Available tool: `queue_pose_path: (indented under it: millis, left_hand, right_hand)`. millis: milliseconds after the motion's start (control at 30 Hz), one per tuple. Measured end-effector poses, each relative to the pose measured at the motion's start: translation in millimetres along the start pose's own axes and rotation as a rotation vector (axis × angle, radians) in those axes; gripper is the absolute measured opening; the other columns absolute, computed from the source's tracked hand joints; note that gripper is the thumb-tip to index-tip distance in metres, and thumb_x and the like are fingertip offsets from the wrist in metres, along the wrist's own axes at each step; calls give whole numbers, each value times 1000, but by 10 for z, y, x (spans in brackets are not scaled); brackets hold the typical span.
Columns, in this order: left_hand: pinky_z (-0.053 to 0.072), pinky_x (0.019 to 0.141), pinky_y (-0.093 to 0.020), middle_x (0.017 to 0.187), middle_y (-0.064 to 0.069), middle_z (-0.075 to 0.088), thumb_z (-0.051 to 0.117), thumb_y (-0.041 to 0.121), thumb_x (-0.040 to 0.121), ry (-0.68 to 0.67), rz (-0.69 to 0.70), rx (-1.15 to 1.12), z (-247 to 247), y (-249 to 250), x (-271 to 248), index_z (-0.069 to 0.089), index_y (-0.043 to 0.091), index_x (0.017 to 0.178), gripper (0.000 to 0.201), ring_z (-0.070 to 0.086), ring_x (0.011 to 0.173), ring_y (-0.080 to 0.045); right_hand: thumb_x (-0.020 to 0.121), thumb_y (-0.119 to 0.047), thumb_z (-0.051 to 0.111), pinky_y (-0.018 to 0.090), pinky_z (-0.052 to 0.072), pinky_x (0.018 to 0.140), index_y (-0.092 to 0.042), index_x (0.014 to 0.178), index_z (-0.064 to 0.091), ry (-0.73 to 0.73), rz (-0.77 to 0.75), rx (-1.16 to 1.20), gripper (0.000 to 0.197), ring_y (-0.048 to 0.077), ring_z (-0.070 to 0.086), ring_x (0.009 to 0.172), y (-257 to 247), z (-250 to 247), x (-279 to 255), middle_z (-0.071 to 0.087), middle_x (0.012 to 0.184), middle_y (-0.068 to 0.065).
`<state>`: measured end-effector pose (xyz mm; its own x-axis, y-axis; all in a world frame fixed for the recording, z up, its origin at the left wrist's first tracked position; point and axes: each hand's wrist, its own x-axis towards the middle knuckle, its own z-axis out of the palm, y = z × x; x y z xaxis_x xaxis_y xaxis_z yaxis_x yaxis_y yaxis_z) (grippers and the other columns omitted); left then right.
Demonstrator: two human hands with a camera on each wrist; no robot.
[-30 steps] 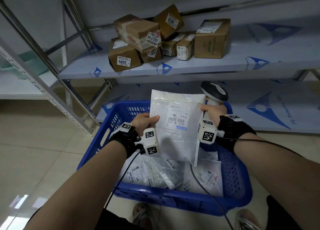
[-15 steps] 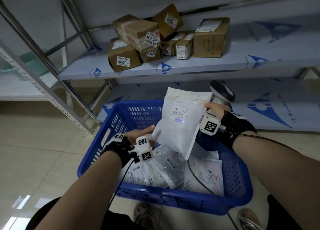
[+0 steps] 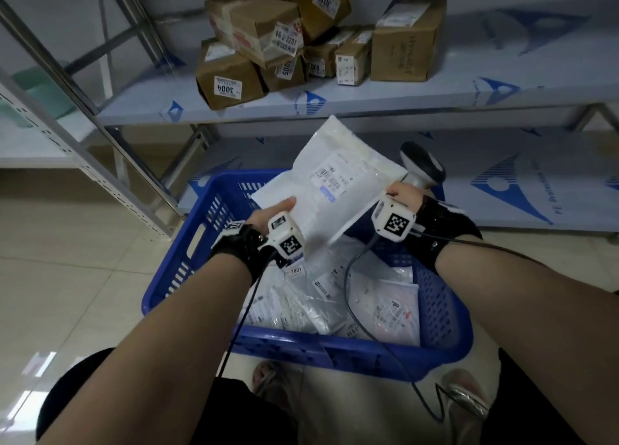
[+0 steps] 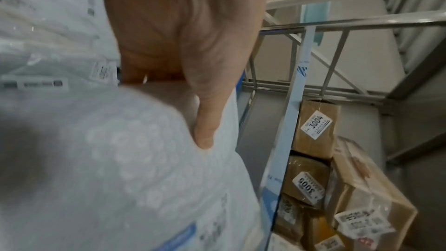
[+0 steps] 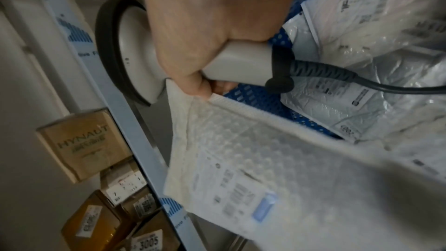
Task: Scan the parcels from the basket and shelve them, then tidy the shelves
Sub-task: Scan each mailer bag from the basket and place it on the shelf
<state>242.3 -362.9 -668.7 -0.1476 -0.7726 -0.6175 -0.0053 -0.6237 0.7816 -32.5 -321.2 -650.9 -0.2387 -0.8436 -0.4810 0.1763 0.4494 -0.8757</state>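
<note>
Left hand (image 3: 273, 212) pinches one white mailer (image 3: 330, 190), thumb on top, above the basket (image 3: 445, 314). Right hand (image 3: 402, 193) grips one scanner (image 3: 422, 165) and the mailer's opposite corner. Seven boxes (image 3: 231, 76) sit shelved beyond the basket.

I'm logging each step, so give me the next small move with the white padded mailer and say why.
Probably lift the white bubble-padded mailer up onto the grey metal shelf beside the brown cardboard boxes. Both hands already hold it above the blue plastic basket: the left hand pinches one edge, and the right hand pinches the other while gripping the grey handheld scanner.
</note>
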Motion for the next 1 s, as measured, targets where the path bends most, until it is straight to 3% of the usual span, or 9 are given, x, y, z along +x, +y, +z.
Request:
queue_pose_path:
  millis: [100, 200, 300, 400, 533, 633, 800, 900, 1000]
  left_hand:
    - [54, 85, -40, 113, -19, 68, 82, 28, 72, 160, 162, -20, 41, 262, -77, 60, 1, 123, 61, 65, 95, -32]
    - [52, 76, -35, 109, -16, 67, 71, 13, 84, 390, 383, 222, -4, 520, -66, 64, -2, 112, 33, 65, 90, -29]
    - [52, 77, -36, 96, -16, 69, 70, 27, 74, 353, 546, 695, -4, 727, -118, 70, 7, 100, 33, 66, 94, -32]
    - [43, 77, -29, 99, -15, 68, 65, 24, 87, 301, 567, 1104, 166, 812, -170, 69, 8, 104, 24, 62, 100, -30]
    - [47, 86, -32, 104, -14, 70, 65, 18, 88, 224, 626, 1064, 396, 830, -199, 69, 12, 106, 20, 63, 104, -31]
    - [46, 82, -27, 103, -12, 70, 65, 17, 88, 213, 637, 1013, 524, 858, -228, 70, 14, 105, 19, 64, 102, -28]
    - [44, 88, -26, 107, -5, 69, 67, 18, 86, 238, 737, 945, 577, 883, -240, 69, 18, 110, 23, 62, 106, -22]
    - [41, 105, -41, 136, -7, 51, 73, 36, 80, 468, 778, 899, 430, 818, -232, 44, 20, 139, 68, 49, 125, -22]
    - [35, 110, -48, 153, -16, 26, 78, 50, 70, 422, 468, 648, 129, 622, -184, 19, 12, 150, 107, 35, 136, -30]
  right_hand:
    - [97, -13, 48, 14, 44, 40, -20, 82, 46, 43, 36, 48, 17, -1, 56, 39, 82, -1, 58, 57, 65, -3]
    - [89, -19, 66, 26, 47, 50, -12, 101, 54, 242, 45, 124, 18, 16, 59, 56, 110, 11, 32, 53, 72, 2]
    - [86, -7, 69, 17, 40, 37, -6, 89, 56, 172, -27, 221, 13, 10, 54, 37, 47, 97, -32, 58, 49, 2]
    - [86, -5, 69, 21, 45, 45, -2, 71, 59, 34, -72, 190, 18, 15, 54, 46, -45, 244, -143, 60, 47, 3]
    - [81, -5, 73, 23, 47, 53, 1, 67, 61, -54, -63, 54, 19, 15, 57, 50, -34, 402, -168, 62, 57, 9]
    - [80, -5, 73, 28, 45, 56, -3, 53, 55, -28, -50, -18, 32, 14, 50, 42, 47, 481, -151, 57, 44, 2]
    - [81, -6, 72, 17, 41, 41, -6, 53, 51, 45, -2, -7, 35, 9, 45, 31, 32, 501, -142, 50, 35, -3]
    - [85, -4, 69, 13, 35, 33, -8, 57, 48, 64, 11, 56, 35, 7, 40, 25, -24, 423, -130, 46, 31, -3]
    - [86, -12, 70, 15, 39, 37, -8, 57, 49, 66, 34, 71, 36, 9, 46, 33, -56, 308, -80, 49, 35, -4]
